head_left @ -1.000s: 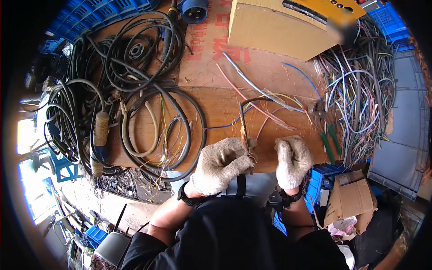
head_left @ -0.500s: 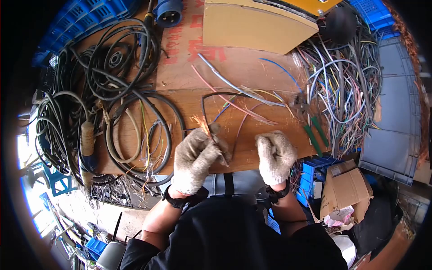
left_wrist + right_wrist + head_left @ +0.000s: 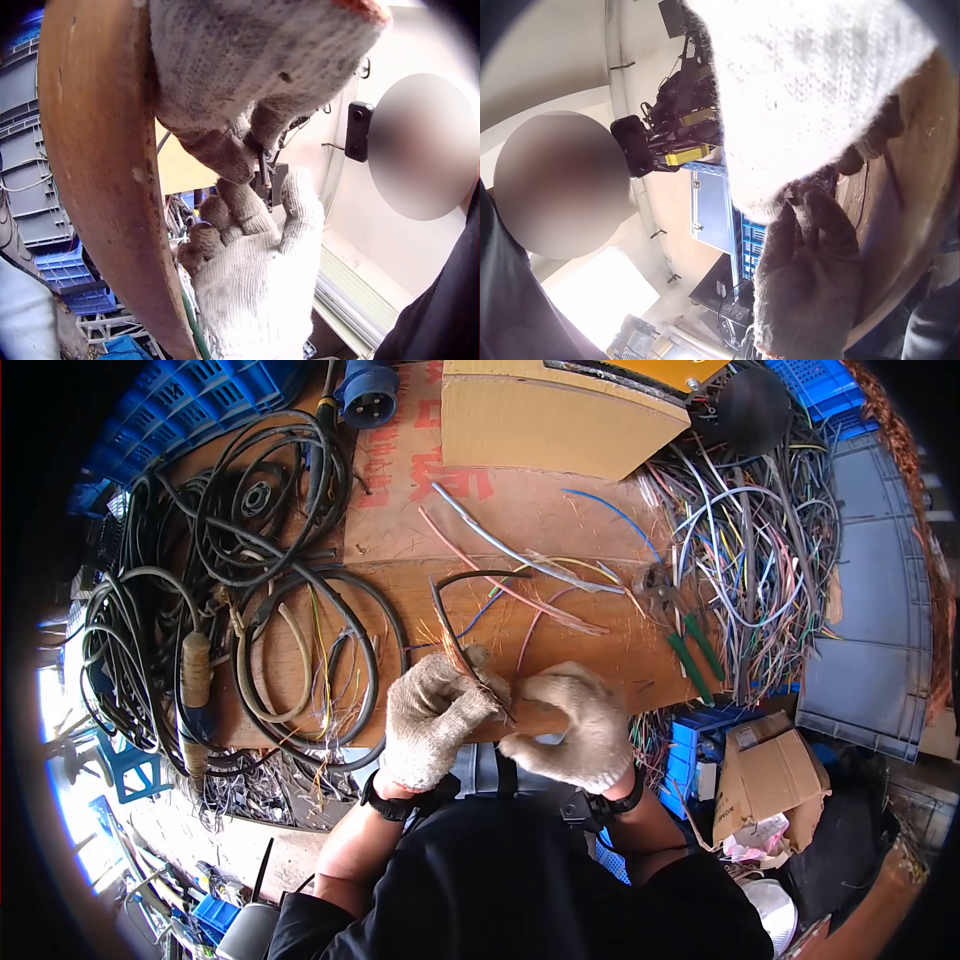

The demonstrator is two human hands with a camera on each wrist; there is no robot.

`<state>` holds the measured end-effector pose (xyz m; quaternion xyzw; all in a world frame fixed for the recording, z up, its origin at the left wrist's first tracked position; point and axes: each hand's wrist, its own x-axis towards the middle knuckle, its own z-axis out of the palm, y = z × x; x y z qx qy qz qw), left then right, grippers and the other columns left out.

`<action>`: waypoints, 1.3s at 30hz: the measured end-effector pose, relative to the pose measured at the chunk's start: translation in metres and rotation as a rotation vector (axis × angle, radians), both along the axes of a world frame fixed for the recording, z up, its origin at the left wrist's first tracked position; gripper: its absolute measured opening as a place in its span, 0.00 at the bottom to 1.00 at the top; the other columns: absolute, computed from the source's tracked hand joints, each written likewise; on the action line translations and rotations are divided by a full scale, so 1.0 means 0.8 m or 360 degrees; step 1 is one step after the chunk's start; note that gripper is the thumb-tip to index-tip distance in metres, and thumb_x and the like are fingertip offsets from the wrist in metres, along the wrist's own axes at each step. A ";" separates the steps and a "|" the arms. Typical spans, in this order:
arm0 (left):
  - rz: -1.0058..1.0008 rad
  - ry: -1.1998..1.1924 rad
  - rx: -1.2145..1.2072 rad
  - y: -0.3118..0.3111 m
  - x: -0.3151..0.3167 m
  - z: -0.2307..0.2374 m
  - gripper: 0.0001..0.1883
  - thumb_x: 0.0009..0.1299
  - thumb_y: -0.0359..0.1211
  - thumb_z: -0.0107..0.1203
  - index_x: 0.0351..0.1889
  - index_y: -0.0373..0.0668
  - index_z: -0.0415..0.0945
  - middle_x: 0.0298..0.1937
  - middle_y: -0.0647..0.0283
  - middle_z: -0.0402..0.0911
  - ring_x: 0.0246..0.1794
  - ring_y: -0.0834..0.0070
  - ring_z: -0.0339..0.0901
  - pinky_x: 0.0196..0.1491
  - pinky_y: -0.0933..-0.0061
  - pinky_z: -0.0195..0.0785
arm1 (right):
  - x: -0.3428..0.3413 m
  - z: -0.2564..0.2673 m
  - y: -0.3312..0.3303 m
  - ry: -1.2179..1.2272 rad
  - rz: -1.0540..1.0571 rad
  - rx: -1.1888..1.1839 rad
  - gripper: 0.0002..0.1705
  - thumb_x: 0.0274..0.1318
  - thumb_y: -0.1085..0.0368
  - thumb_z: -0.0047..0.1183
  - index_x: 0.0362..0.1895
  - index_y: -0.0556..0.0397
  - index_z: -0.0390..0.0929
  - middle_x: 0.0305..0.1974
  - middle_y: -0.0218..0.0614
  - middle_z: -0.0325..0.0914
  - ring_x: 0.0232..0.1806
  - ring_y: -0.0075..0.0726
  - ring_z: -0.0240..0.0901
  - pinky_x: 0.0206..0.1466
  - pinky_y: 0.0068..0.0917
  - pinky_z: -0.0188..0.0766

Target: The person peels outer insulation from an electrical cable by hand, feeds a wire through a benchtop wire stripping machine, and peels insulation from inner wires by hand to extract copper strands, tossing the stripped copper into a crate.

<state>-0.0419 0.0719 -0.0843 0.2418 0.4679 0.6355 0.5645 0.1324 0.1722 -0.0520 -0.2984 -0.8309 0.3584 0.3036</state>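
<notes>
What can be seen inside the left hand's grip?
A dark cable: frayed copper strands show on one side of the left hand, a dark end on the other. The pinched stretch is hidden by the glove.

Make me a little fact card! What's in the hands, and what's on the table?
Left hand: gloved in off-white knit, pinching a dark wire with frayed copper strands
Right hand: gloved the same, thumb and fingers apart
Surface: brown wooden table
Tool: green-handled metal pliers
Left side: coiled black cables
Right side: tangled multicoloured wires
</notes>
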 end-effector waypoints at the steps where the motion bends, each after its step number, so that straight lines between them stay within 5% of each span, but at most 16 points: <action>1: 0.0030 -0.0070 -0.0030 0.000 0.001 0.006 0.17 0.72 0.29 0.63 0.54 0.30 0.74 0.42 0.56 0.87 0.41 0.73 0.84 0.48 0.70 0.78 | -0.003 0.001 0.001 -0.0031 0.0076 0.0036 0.23 0.39 0.55 0.76 0.38 0.49 0.82 0.34 0.36 0.83 0.32 0.42 0.82 0.36 0.36 0.78; 6: 0.0079 -0.0026 -0.0175 0.000 0.009 0.007 0.18 0.70 0.26 0.65 0.55 0.30 0.75 0.42 0.56 0.87 0.41 0.75 0.84 0.48 0.71 0.78 | -0.011 -0.005 -0.011 -0.0040 0.0015 -0.0039 0.19 0.39 0.62 0.76 0.37 0.50 0.82 0.32 0.37 0.83 0.32 0.43 0.82 0.37 0.35 0.78; 8: 0.0179 0.0336 -0.0057 0.003 0.013 0.005 0.18 0.70 0.26 0.64 0.56 0.30 0.75 0.42 0.57 0.87 0.41 0.76 0.84 0.47 0.73 0.79 | -0.014 -0.010 -0.014 -0.0007 -0.0024 0.0022 0.17 0.40 0.64 0.75 0.36 0.51 0.82 0.31 0.37 0.82 0.32 0.44 0.82 0.37 0.35 0.77; 18: 0.0290 0.0123 -0.0063 0.006 0.015 0.006 0.20 0.71 0.29 0.63 0.59 0.30 0.74 0.43 0.58 0.87 0.42 0.77 0.84 0.48 0.74 0.77 | -0.013 -0.002 -0.018 -0.0108 -0.0057 0.0196 0.25 0.38 0.54 0.78 0.39 0.48 0.81 0.36 0.34 0.82 0.36 0.43 0.81 0.40 0.39 0.79; 26: 0.0400 -0.0101 0.0101 0.005 0.014 -0.013 0.20 0.72 0.28 0.61 0.60 0.32 0.72 0.44 0.59 0.86 0.42 0.77 0.83 0.49 0.74 0.76 | 0.005 -0.005 -0.014 -0.0093 -0.0178 0.0140 0.19 0.39 0.57 0.79 0.25 0.47 0.78 0.22 0.31 0.76 0.24 0.40 0.78 0.28 0.34 0.73; 39: 0.0342 0.0001 0.0056 0.003 0.014 -0.003 0.19 0.71 0.26 0.61 0.58 0.31 0.73 0.43 0.58 0.86 0.41 0.76 0.84 0.47 0.74 0.77 | -0.002 -0.002 -0.014 0.0045 -0.0128 0.0210 0.24 0.34 0.59 0.81 0.36 0.51 0.84 0.34 0.36 0.84 0.32 0.42 0.82 0.37 0.35 0.78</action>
